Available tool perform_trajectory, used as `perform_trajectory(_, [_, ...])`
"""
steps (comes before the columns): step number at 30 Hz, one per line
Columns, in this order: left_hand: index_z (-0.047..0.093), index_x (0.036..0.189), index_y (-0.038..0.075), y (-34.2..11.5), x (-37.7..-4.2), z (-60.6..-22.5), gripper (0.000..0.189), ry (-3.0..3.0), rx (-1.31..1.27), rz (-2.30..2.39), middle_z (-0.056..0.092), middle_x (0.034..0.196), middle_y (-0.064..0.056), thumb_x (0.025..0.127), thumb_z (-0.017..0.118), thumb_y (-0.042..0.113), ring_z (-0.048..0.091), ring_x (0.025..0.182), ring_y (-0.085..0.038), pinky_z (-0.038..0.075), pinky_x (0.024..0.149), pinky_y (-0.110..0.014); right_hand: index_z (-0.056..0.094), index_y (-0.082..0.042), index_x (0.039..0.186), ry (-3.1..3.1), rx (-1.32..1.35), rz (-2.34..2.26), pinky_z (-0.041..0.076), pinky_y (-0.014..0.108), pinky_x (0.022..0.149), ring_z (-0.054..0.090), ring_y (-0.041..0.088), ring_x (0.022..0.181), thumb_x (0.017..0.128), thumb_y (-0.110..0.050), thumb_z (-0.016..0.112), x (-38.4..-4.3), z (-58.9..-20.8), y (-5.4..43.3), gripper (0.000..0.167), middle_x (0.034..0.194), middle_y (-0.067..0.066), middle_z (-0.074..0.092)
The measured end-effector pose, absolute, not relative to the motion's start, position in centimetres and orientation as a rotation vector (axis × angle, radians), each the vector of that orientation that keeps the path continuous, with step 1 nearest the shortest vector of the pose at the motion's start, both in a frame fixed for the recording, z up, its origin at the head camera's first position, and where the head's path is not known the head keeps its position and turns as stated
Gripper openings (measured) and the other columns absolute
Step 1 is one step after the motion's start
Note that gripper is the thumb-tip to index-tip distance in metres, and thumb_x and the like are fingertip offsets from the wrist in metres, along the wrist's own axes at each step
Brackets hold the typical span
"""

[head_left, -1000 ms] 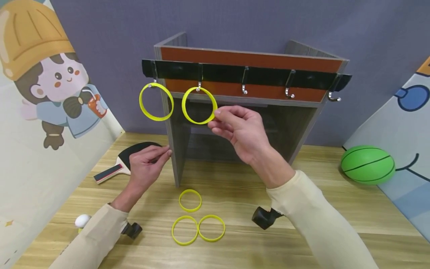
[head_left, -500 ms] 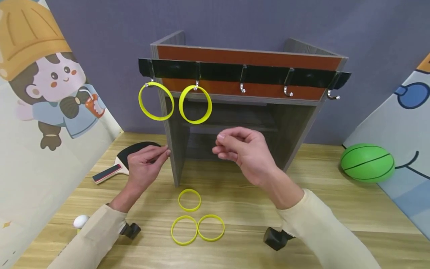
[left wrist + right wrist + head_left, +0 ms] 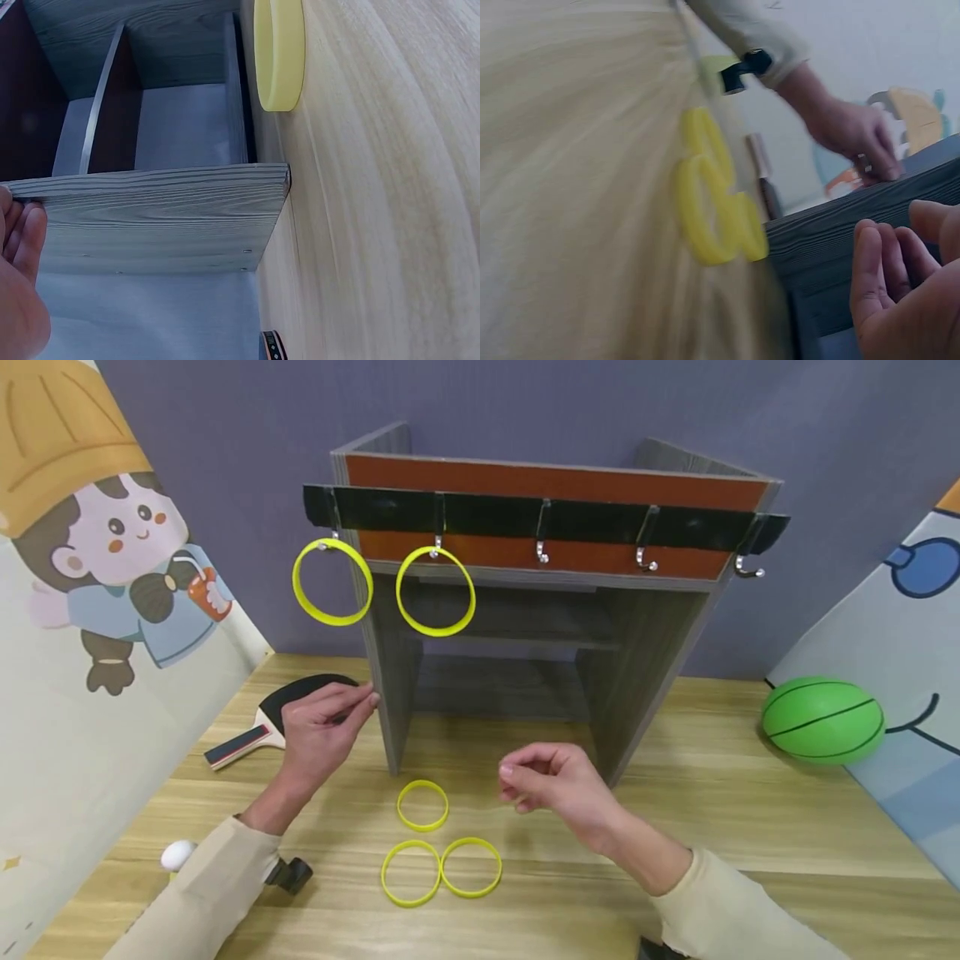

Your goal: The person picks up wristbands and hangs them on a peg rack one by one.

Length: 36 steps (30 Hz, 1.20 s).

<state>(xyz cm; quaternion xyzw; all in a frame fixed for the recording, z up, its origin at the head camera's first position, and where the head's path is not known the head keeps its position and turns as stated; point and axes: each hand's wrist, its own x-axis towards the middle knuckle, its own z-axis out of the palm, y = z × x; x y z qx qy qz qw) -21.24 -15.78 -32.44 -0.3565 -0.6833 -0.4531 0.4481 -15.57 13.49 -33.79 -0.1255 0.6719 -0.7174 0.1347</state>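
Observation:
My left hand (image 3: pixel 318 735) pinches the front edge of the grey wooden cabinet's left side panel (image 3: pixel 393 693), and the left wrist view shows its fingertips at that edge (image 3: pixel 150 180). Loosely curled and holding nothing, my right hand (image 3: pixel 566 793) is in front of the cabinet, right of the rings on the table. One yellow ring (image 3: pixel 341 622) hangs from the leftmost hook, and a second yellow ring (image 3: pixel 438 632) from the hook beside it. On the table lie a single ring (image 3: pixel 422 828) and, nearer me, a left ring (image 3: pixel 408 904) and a right ring (image 3: pixel 472 894) touching each other.
A black rail (image 3: pixel 487 516) with silver hooks runs across the cabinet's top front; three bare hooks are on the right. A table tennis paddle (image 3: pixel 240 747) lies behind my left hand. A green ball (image 3: pixel 823 720) stands at right, a white ball (image 3: pixel 177 855) at left.
My right hand has let go of the second ring, which now hangs freely, and has moved down toward the table. My left hand stays at the panel.

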Motion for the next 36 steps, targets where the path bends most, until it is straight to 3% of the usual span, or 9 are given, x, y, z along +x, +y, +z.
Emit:
perform_trajectory(10, [0.070, 0.083, -0.016, -15.7, -21.2, -32.6, 0.023, -1.702, -0.878, -1.144, 0.066, 0.073, -0.020, 0.063, 0.070, -0.028, 0.063, 0.061, -0.016, 0.050, 0.059, -0.013, 0.058, 0.017, 0.104, 1.923, -0.330, -1.913, 0.056, 0.039, 0.073, 0.064, 0.024, 0.077, 0.088, -0.006, 0.068, -14.7, -38.0, 13.5, 0.030, 0.087, 0.022, 0.065])
perform_trajectory(20, [0.069, 0.084, -0.016, -15.7, -21.1, -32.6, 0.021, -1.725, -0.837, -1.208, 0.066, 0.073, -0.021, 0.066, 0.069, -0.027, 0.063, 0.065, -0.013, 0.051, 0.061, -0.014, 0.062, 0.013, 0.099, 1.947, -0.283, -1.813, 0.056, 0.033, 0.068, 0.064, 0.022, 0.072, 0.086, -0.006, 0.069, -14.5, -39.9, 13.9, 0.024, 0.081, 0.017, 0.064])
perform_trajectory(36, [0.068, 0.084, -0.017, -15.6, -21.0, -32.6, 0.021, -1.727, -0.828, -1.236, 0.066, 0.073, -0.022, 0.067, 0.069, -0.027, 0.064, 0.067, -0.012, 0.052, 0.062, -0.015, 0.064, 0.009, 0.091, 2.001, -0.275, -1.756, 0.057, 0.037, 0.062, 0.064, 0.021, 0.063, 0.076, -0.001, 0.077, -14.9, -41.4, 13.7, 0.022, 0.076, 0.012, 0.064])
